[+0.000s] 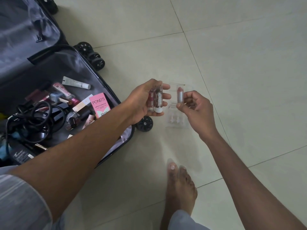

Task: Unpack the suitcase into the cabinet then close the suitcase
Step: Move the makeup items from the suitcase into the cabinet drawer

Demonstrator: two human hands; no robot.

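We see the open suitcase [69, 68] lying on the tiled floor [232, 55] at the left of the frame, its grey lining exposed and its black wheels [93, 55] pointing toward the centre. Its lower half holds a jumble of cosmetics: a pink Pond's box [99, 104], a white tube [76, 83], several lipsticks and small bottles, and a tangle of black cable [33, 118] at the lower left.

In the middle of the frame, our left hand [144, 100] grips two small cylindrical cosmetic containers [156, 100] side by side, fingers curled round them, one with a white base and one with a clear base. Just to its right, our right hand [197, 110] pinches a pink lipstick [180, 95] upright between thumb and fingertips. Behind and below the lipstick sits a clear plastic tray [177, 117]; we cannot tell whether it rests on the floor or is held.

A bare foot [179, 188] stands on the tiles in the lower centre. The cabinet is not in view.
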